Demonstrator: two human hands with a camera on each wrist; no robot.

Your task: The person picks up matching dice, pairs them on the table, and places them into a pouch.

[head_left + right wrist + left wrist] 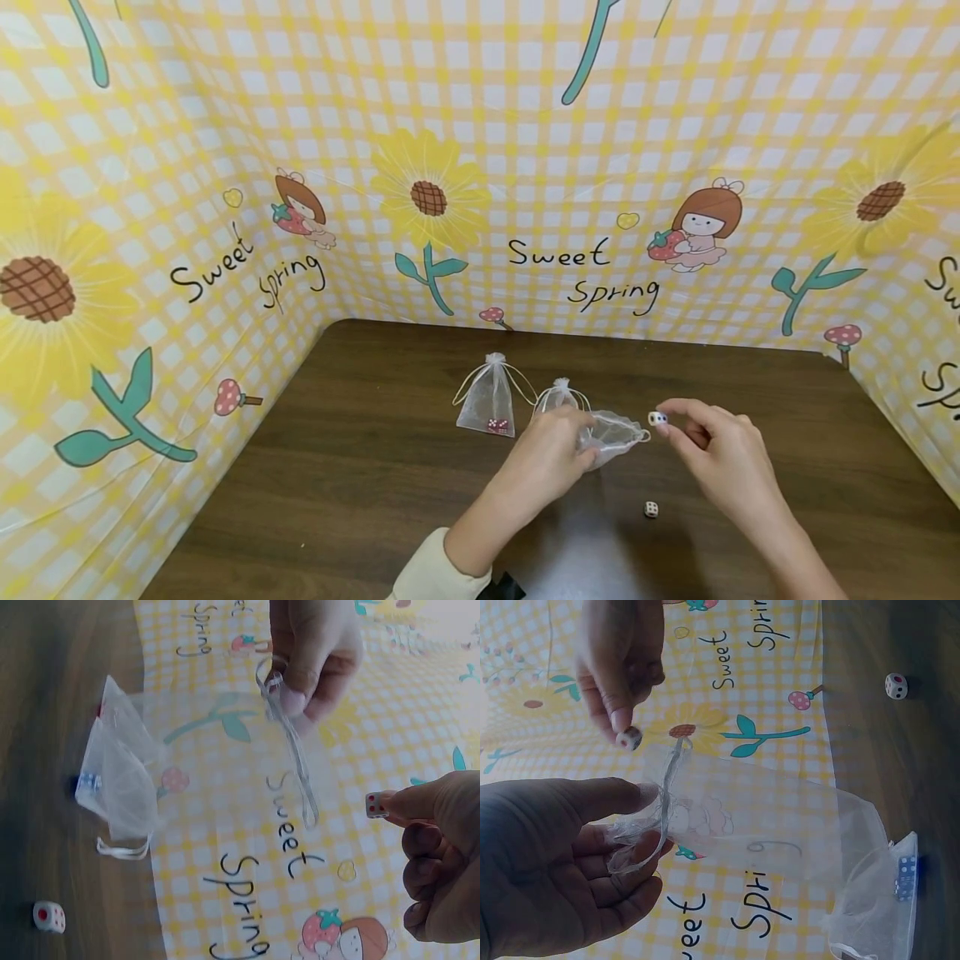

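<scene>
My left hand (551, 450) pinches a sheer white drawstring bag (618, 433) near its ribboned mouth, thumb on one side and fingers on the other. In the left wrist view the bag's body (780, 817) hangs away from the hand, and I see nothing inside it. Just right of the mouth, apart from it, my right hand (727, 454) holds a white die (657, 418) between thumb and index finger. The other right fingers are curled in. A second white die (651, 509) lies on the table below the hands.
On the brown table (360, 500), a drawn-shut sheer bag (480, 404) with red dice (498, 426) stands at left. Another tied bag (561, 396), partly hidden behind my left hand, holds blue dice (906, 877). A yellow checked cloth (525, 183) walls the back and sides.
</scene>
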